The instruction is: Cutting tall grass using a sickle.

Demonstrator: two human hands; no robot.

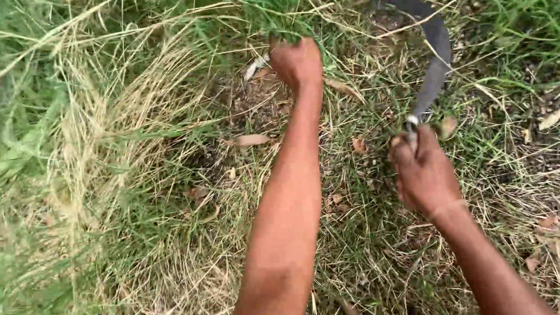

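Our left hand point(295, 62) is fisted round a green grass tuft point(277, 3) at top centre; right hand point(424, 176) closed on the sickle point(433, 60) handle, blade curving beyond. We judge: keep tuft taut, cut below fist, edge clear of knuckles

Two bare forearms, no sleeves, left grip point(296, 63) and right grip point(424, 174) without gloves, rings or watch

I read this as outdoor ground, a field edge or rough yard, going by the tangled dry straw-coloured grass point(89, 162), green tufts point(278, 0), bare soil patches point(254, 102) with fallen brown leaves point(251, 140), and a curved sickle point(431, 61) in use on the growth.
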